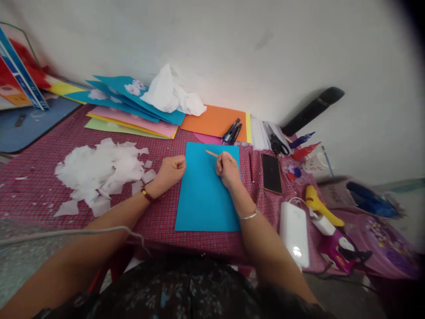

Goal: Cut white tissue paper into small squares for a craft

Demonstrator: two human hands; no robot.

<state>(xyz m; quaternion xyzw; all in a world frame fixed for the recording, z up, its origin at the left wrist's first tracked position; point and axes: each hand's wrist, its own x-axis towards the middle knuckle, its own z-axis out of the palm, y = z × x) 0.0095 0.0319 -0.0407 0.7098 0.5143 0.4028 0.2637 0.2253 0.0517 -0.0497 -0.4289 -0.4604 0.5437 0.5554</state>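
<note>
A blue sheet of paper (pixel 206 199) lies in front of me on the checked tablecloth. Over its upper right part, my right hand (pixel 229 170) is closed around a pencil (pixel 211 153), which points up and to the left. My left hand (pixel 171 172) is curled into a fist at the sheet's left edge, with nothing showing out of it. Left of that fist spreads a heap of torn white paper pieces (pixel 99 168), a few of them close to my wrist.
Folded coloured sheets (pixel 133 104) and crumpled white tissue (pixel 166 91) lie at the back by the wall. An orange sheet (pixel 206 122) bears staplers (pixel 232 132). On the right are a phone (pixel 271 173), scissors (pixel 278 144), a white power bank (pixel 294 232) and a yellow glue gun (pixel 320 206).
</note>
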